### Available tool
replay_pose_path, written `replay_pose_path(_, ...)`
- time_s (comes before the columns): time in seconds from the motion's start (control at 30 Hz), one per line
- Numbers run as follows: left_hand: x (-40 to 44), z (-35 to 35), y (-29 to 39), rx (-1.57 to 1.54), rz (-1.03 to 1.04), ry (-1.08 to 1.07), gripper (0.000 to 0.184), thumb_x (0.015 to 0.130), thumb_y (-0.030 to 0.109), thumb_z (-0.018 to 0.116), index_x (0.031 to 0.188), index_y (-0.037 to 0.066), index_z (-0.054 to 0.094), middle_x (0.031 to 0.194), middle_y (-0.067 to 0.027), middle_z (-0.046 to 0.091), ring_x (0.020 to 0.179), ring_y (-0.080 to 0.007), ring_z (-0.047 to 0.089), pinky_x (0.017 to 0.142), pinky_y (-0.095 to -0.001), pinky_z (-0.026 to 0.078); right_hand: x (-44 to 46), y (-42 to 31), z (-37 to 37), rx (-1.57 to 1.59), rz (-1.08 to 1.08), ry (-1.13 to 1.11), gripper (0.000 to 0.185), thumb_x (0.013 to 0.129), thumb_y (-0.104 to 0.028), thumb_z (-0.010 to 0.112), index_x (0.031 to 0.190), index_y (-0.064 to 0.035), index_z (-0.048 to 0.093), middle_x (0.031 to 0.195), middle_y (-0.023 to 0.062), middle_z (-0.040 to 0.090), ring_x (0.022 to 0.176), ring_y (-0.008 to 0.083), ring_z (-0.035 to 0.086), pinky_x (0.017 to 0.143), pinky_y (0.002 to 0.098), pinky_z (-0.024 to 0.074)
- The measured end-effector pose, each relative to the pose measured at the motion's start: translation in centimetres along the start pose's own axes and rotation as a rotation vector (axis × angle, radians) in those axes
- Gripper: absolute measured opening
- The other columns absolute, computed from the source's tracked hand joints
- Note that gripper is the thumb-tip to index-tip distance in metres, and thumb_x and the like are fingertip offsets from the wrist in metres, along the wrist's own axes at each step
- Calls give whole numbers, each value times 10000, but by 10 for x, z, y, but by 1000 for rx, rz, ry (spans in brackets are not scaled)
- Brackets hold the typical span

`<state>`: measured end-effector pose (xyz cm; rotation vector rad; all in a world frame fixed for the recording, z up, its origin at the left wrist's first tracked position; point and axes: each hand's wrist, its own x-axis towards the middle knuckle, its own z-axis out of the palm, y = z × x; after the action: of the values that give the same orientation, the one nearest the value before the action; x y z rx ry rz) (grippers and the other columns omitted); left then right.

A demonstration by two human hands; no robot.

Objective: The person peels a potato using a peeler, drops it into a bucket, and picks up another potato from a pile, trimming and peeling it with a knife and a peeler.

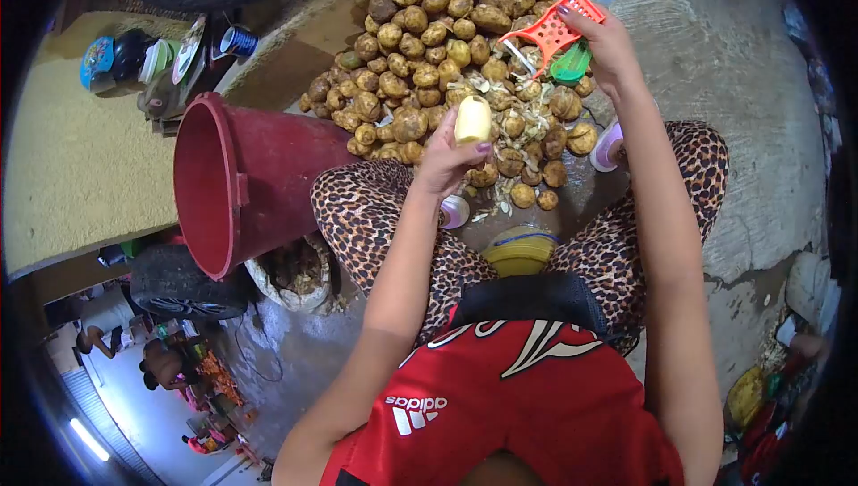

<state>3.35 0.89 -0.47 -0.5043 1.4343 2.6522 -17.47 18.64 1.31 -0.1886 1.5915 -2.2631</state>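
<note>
My left hand (454, 160) is closed around a peeled pale-yellow potato (474, 119), held upright above the heap with a dark spot near its top. My right hand (609, 46) grips an orange plastic peeler (550, 34) with grater holes and a blade at its left end. A green plastic piece (570, 62) shows just below the peeler; whether it is joined on I cannot tell. Peeler and potato are apart. Beneath both hands lies a large heap of unpeeled potatoes (409, 124), with pale peelings (518, 115) scattered over its right side.
A big dark-red bucket (286, 151) lies tilted left of my knee, near a white sack (299, 282). Between my legs is a yellow container (520, 255). A low ledge (98, 155) runs along the left. Other people (165, 365) are at the lower left.
</note>
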Motion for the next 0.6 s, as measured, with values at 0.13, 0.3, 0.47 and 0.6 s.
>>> replay_pose_path(0.13, 1, -5, -4, 365, 68, -11, 659, 608, 23, 739, 1194, 44, 439, 984, -17, 546, 864, -119, 532, 781, -272, 452, -14, -7, 17, 164, 201, -202, 199, 800, -110, 597, 969, -12, 559, 905, 47, 614, 780, 133, 600, 713, 281, 492)
replay_pose_path(0.3, -1, 6, 0, 623, 147, -15, 595, 541, 60, 772, 1074, 40, 510, 917, 9, 548, 836, -89, 515, 770, -243, 432, -33, 14, 45, -460, -93, -395, 281, 762, -205, 666, 961, -23, 587, 832, 30, 632, 748, 100, 590, 679, 250, 464)
replay_pose_path(0.47, -4, 1, -4, 662, 127, -33, 592, 526, 69, 749, 1066, 40, 508, 908, 9, 535, 833, -79, 487, 771, -239, 418, -2, 1, 12, -197, -77, -43, 248, 757, -181, 668, 924, -8, 609, 777, 38, 636, 705, 103, 593, 667, 244, 466)
replay_pose_path(0.6, 2, 5, 1, 734, 104, -11, 594, 514, 62, 742, 1060, 38, 510, 911, -1, 541, 827, -91, 502, 768, -252, 429, -33, 10, 46, -383, -114, -193, 265, 732, -222, 690, 897, -26, 626, 763, 49, 630, 731, 89, 580, 665, 254, 463)
